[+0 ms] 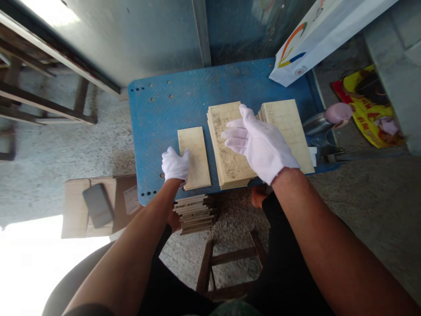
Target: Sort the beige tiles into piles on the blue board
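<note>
My left hand [176, 164], in a white glove, has its fingers curled at the left edge of a thin, pale wooden board [196, 160] lying on the blue table. Its thumb rests against the board's top. My right hand [263, 142], also gloved in white, is held over the middle stack of wooden boards [230, 158], fingers apart and nothing in them. Dark specks mark the top board of that stack. Beside it, partly behind my right hand, lies another stack of pale boards [289, 127].
The blue table [151, 118] stands against a metal panel. A white paper bag [289, 66], a steel bottle [317, 124] and a glass [325, 139] are at its right. Below its front edge sits a pile of boards [194, 215]. A phone [98, 205] lies on a cardboard box [73, 210].
</note>
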